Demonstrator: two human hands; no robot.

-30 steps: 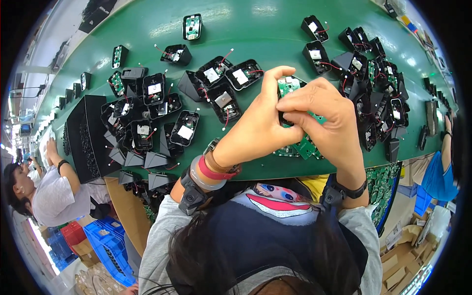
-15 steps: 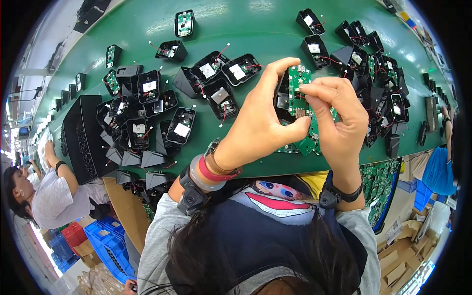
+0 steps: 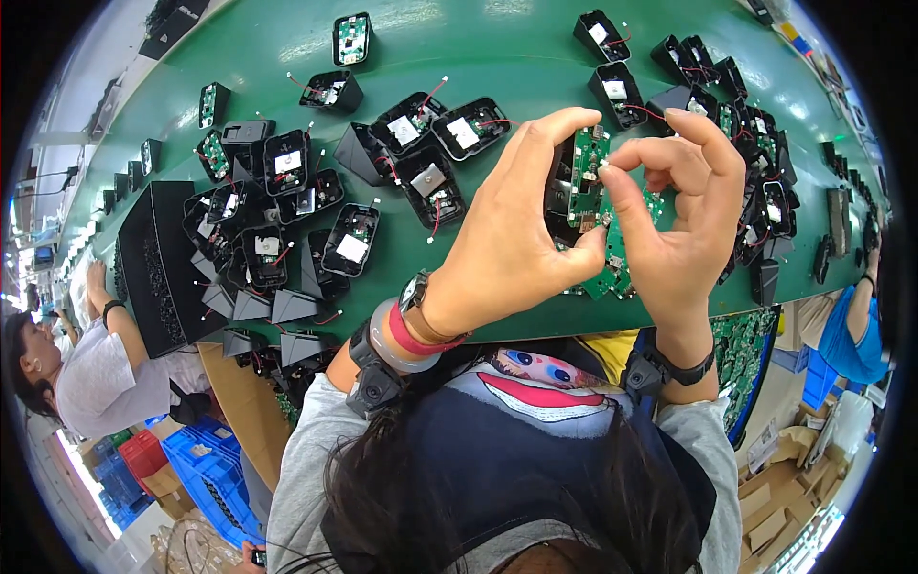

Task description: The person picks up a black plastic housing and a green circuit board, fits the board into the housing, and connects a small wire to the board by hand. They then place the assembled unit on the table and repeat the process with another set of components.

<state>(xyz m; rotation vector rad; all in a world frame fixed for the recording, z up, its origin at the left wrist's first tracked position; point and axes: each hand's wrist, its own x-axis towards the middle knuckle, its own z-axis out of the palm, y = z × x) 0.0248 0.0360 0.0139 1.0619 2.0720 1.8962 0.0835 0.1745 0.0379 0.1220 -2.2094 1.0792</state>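
raised a little higher over the belt than half a second ago, hands closer together, board turned more edge-on. left hand (image 3: 507, 253) curled around a black housing (image 3: 557, 187), thumb below and forefinger arched over the top, gripping it with a green board (image 3: 588, 177) set against its open side. right hand (image 3: 674, 225) pinching the board's right edge between thumb and forefinger tip, other fingers bent loosely above. both held in the air, above the near edge of the green belt (image 3: 497, 57). just beneath the hands, lying on the belt, another green board (image 3: 612, 277), partly hidden. scattered over the belt to the left, many open black housings (image 3: 349, 239) with red wires and white labels; more crowded at far right (image 3: 765, 206). black tray (image 3: 158, 263) at the left edge of the belt. below the belt, blue crates (image 3: 206, 459) and a seated co-worker (image 3: 91, 378) in white. watch and bands on left wrist, black band on right.
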